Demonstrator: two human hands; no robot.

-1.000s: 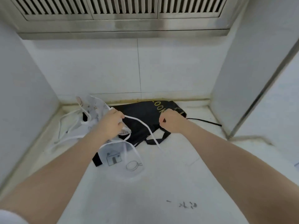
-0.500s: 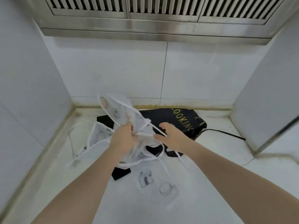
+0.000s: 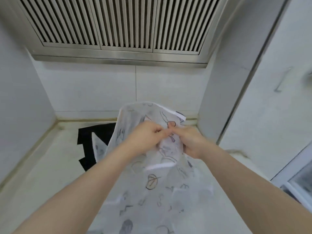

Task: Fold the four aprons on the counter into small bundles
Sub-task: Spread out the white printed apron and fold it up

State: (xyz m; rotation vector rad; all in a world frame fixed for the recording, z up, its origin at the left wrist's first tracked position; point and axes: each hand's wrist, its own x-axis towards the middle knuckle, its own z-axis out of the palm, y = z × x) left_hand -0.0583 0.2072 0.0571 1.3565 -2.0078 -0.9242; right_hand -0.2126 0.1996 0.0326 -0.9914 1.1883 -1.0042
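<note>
A translucent white apron (image 3: 152, 188) printed with small line drawings hangs in the air in front of me, its lower part trailing down toward the counter (image 3: 50, 166). My left hand (image 3: 145, 137) and my right hand (image 3: 189, 142) meet at its upper part, and both pinch the thin fabric close together. A white strap edge shows at the apron's top right. Behind it, a black apron (image 3: 91, 142) lies flat on the counter at the back left, partly hidden by the white one. Other aprons are not visible.
A steel range hood (image 3: 118, 31) with slatted vents hangs overhead. White tiled walls close the counter at the back and left. A white panel (image 3: 224, 81) stands at the right, and a window frame (image 3: 295, 179) sits at the lower right.
The white apron has been lifted off the counter and now hangs open in front of me. Both hands rose and came together at its top. The view tilted upward.
</note>
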